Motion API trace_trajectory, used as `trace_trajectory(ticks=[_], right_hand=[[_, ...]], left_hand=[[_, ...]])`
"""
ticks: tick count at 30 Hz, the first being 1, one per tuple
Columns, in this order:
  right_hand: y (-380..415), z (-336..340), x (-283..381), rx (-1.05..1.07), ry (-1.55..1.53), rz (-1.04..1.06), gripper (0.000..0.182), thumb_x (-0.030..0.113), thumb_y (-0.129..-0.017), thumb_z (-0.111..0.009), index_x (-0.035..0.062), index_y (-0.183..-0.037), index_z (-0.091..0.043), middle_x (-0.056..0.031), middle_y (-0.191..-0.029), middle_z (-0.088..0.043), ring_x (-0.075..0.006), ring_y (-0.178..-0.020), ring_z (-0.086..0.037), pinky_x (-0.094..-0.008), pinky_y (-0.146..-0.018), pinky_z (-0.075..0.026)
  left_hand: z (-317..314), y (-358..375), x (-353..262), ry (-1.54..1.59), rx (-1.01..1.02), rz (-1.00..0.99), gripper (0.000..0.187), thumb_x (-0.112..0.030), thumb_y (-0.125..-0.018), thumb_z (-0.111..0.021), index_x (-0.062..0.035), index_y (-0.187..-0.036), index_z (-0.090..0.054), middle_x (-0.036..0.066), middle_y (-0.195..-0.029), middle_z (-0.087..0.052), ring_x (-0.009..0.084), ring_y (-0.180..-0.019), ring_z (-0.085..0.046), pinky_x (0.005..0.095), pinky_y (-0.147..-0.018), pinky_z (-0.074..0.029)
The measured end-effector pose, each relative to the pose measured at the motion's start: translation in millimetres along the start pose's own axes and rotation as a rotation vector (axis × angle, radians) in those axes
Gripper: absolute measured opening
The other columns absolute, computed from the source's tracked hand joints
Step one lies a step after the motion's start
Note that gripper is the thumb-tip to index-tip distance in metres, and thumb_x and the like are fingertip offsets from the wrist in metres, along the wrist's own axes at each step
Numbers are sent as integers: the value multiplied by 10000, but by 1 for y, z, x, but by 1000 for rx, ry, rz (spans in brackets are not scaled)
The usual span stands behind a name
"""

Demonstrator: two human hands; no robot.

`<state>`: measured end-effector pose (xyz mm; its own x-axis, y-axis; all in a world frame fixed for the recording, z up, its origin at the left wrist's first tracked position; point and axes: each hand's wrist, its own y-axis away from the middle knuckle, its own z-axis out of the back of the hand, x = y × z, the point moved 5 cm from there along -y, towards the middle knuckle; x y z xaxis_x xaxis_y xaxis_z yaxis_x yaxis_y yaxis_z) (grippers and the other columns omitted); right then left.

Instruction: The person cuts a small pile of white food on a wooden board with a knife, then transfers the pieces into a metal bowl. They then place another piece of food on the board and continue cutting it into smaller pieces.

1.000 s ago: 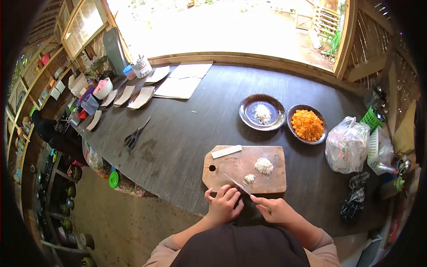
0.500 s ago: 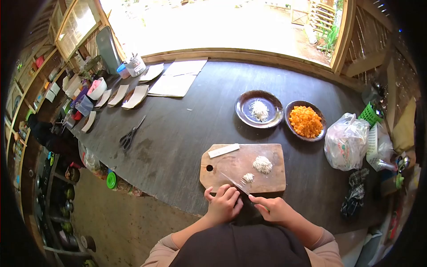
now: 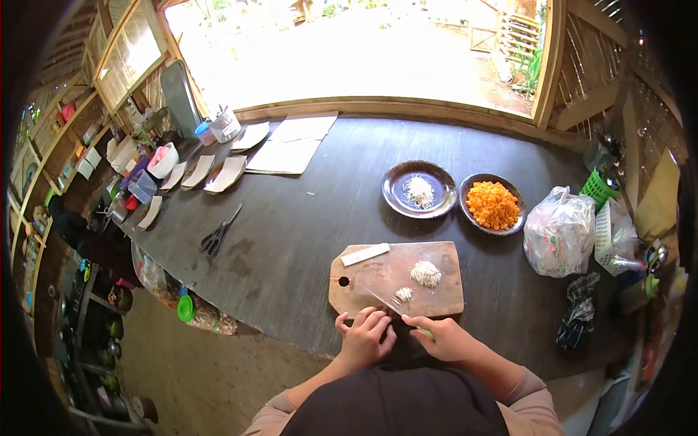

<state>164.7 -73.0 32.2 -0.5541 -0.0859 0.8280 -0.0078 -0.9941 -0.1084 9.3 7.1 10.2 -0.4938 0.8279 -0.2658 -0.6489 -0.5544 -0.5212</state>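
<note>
Head view: your right hand (image 3: 440, 338) grips the knife (image 3: 383, 299) over the board (image 3: 436, 294); left hand (image 3: 366, 338) curled at its near edge, contents unclear.

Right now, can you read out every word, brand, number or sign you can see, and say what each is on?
No text can be read here.
Translucent white plastic bag: faint coloured marks, possibly print, too blurred to read.
Knife with a green handle: too small to tell if it is marked.
Brown wooden cutting board: no lettering shows.
</note>
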Motion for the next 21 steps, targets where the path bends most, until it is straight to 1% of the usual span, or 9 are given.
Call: trace_trajectory(ticks=[3, 10, 12, 14, 21], right_hand=[[4, 3, -4, -70, 24, 51, 325, 127, -923, -637, 121, -1247, -609, -203, -755, -656, -373, -634, -649, -407, -593, -517], [9, 6, 1, -44, -13, 49, 333, 135, -921, -644, 136, -1253, -612, -198, -725, -644, -361, -599, -636, -398, -579, -509], [10, 6, 1, -9, 10, 18, 337, 137, -921, -645, 142, -1256, -614, -199, -705, -634, -361, -587, -629, -398, -577, -506], [11, 6, 2, -16, 2, 25, 337, 138, -922, -644, 144, -1257, -614, -199, -695, -630, -362, -582, -626, -399, -575, -504], [11, 7, 7, -32, -8, 50, 334, 144, -926, -639, 143, -1259, -614, -199, -677, -622, -364, -574, -623, -401, -577, -503]], left_hand=[[2, -1, -2, 10, -20, 7, 213, -255, -777, -697, -147, -960, -693, -43, -1047, -672, 132, -1100, -597, 500, -972, -211], [3, 0, -5, -48, 23, 4, 237, -265, -778, -694, -160, -990, -672, -54, -1072, -656, 123, -1115, -586, 513, -963, -216], [2, 1, -5, -67, 36, -2, 251, -273, -776, -692, -165, -1001, -662, -57, -1076, -646, 122, -1124, -579, 519, -960, -218], [0, 3, -4, -116, 57, -14, 279, -289, -767, -687, -172, -1017, -645, -57, -1078, -626, 118, -1142, -561, 530, -952, -223], [0, 2, -4, -117, 69, -18, 290, -287, -755, -678, -165, -1013, -627, -47, -1075, -609, 131, -1138, -553, 534, -944, -230]])
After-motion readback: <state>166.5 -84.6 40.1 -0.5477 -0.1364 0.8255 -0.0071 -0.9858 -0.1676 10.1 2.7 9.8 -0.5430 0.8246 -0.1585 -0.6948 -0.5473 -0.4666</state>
